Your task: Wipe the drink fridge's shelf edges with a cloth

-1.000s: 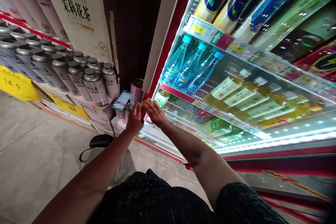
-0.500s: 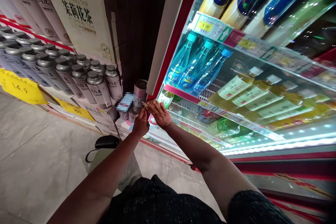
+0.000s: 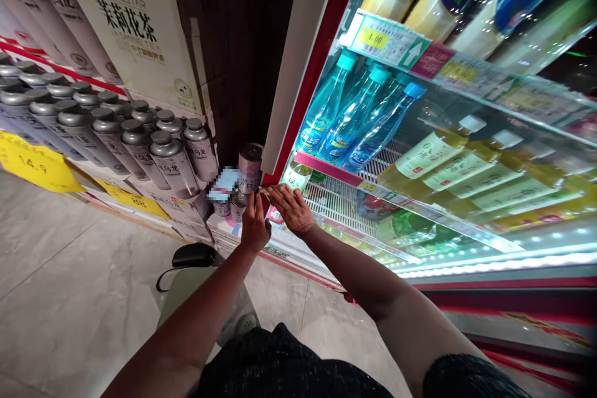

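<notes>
My left hand (image 3: 255, 224) reaches up by the lower corner of the cooler's red frame (image 3: 281, 166). Its fingers are close together at the tips, near a tiny pale brown thing (image 3: 263, 191) too small to name. Beside it my right hand (image 3: 293, 208) lies with fingers stretched out, slanting toward the same corner, their tips near that pale thing. Behind the left fingertips are stacked cans, the top one a pinkish can (image 3: 250, 165). A green-labelled bottle (image 3: 297, 175) stands in the cooler just behind the right hand.
Left of the cooler, rows of silver-topped cans (image 3: 168, 158) stand on cartons with yellow price signs (image 3: 40, 161). A blurred-out screen (image 3: 224, 184) rests by the cans. Blue bottles (image 3: 336, 137) fill a cooler shelf. A stool (image 3: 186, 289) with a black pouch (image 3: 193, 255) is below.
Both hands have shifted slightly right and down in view, and the left fingertips sit a little lower against the right hand. The camera has moved a little; a shoe now shows below.
</notes>
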Demonstrator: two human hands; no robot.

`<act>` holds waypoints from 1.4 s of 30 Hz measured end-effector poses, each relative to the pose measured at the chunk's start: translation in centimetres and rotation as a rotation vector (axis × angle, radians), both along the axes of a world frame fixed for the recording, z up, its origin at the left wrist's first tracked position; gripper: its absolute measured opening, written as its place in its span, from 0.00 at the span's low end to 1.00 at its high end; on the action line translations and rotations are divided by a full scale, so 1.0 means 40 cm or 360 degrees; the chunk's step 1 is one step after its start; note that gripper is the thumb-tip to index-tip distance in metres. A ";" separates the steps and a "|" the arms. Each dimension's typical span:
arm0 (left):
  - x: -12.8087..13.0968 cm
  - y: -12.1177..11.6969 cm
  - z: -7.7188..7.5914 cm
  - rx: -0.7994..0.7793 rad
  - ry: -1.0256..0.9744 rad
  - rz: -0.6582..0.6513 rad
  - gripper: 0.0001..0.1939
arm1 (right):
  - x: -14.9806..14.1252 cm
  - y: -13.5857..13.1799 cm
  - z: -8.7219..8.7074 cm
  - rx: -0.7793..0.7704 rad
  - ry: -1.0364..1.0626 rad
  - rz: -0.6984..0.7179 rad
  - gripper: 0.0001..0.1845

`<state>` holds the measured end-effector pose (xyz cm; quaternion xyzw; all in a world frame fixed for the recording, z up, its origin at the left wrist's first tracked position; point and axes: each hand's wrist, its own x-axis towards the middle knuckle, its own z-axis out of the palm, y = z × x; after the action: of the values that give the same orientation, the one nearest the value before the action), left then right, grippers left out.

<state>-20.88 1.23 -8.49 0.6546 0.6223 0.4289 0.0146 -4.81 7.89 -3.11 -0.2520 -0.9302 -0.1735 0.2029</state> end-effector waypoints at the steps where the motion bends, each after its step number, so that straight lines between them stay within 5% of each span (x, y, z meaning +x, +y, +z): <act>1: 0.005 0.003 0.008 0.0077 0.0022 0.0004 0.42 | 0.008 -0.001 -0.001 0.0029 0.0010 -0.0005 0.32; 6: 0.025 0.022 0.016 0.0142 0.0201 -0.0005 0.35 | 0.020 -0.009 -0.050 0.0088 -0.0019 0.0047 0.31; 13: 0.029 0.033 0.006 0.0204 0.0223 -0.0094 0.39 | 0.062 -0.022 -0.007 0.0139 0.0022 -0.0075 0.33; 19: 0.043 0.043 -0.006 0.0111 0.0195 -0.0035 0.39 | 0.058 -0.023 -0.057 0.0003 -0.0038 -0.0033 0.33; 27: 0.057 0.054 -0.042 0.0009 0.0155 -0.0051 0.42 | 0.130 -0.041 0.000 -0.0015 0.0029 -0.0166 0.34; 34: 0.088 0.064 -0.089 0.0037 0.0124 -0.0065 0.49 | 0.177 -0.061 -0.052 0.0045 -0.0024 -0.0141 0.30; 42: 0.114 0.057 -0.137 -0.0135 0.0025 -0.0078 0.52 | 0.235 -0.074 -0.054 0.0084 0.0179 -0.0318 0.32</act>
<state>-16.32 3.49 -13.99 0.6719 0.6238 0.3964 0.0480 4.60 4.91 -5.27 -0.3475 -0.8827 -0.2028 0.2429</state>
